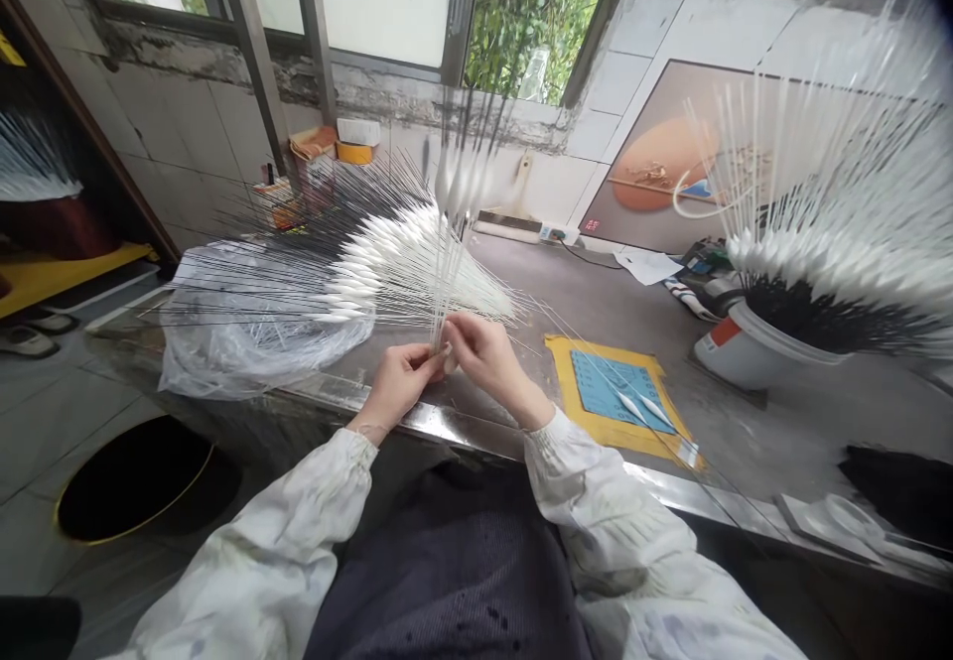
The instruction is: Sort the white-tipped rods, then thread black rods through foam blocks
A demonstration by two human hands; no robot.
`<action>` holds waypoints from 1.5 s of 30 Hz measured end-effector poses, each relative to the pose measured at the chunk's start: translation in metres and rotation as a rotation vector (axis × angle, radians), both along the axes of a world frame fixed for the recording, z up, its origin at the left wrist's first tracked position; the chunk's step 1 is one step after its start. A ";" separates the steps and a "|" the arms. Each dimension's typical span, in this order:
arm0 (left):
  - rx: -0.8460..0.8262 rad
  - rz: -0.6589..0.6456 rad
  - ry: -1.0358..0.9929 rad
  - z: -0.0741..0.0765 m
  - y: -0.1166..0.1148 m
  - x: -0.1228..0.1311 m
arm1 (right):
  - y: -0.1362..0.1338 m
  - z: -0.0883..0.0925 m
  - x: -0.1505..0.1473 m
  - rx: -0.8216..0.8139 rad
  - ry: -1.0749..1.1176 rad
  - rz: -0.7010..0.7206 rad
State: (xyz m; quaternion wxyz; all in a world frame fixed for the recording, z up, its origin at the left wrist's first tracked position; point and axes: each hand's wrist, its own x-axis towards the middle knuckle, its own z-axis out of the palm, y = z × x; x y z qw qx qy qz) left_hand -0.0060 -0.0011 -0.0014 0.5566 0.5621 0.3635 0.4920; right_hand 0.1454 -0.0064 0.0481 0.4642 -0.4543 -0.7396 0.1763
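The left hand [398, 387] and the right hand [487, 357] meet near the front edge of the desk [454, 420], and both grips seem closed on a thin bundle of white-tipped sticks [441, 288], though the fingers hide it partly. A large fan of sticks [387, 263] spreads over a plastic bag [253, 352] at left; a full bucket [751, 347] stands at right, beyond a blue mat [614, 392].
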 end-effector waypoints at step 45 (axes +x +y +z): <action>-0.084 -0.004 -0.060 0.000 0.000 0.001 | 0.008 0.008 0.001 -0.003 0.343 0.070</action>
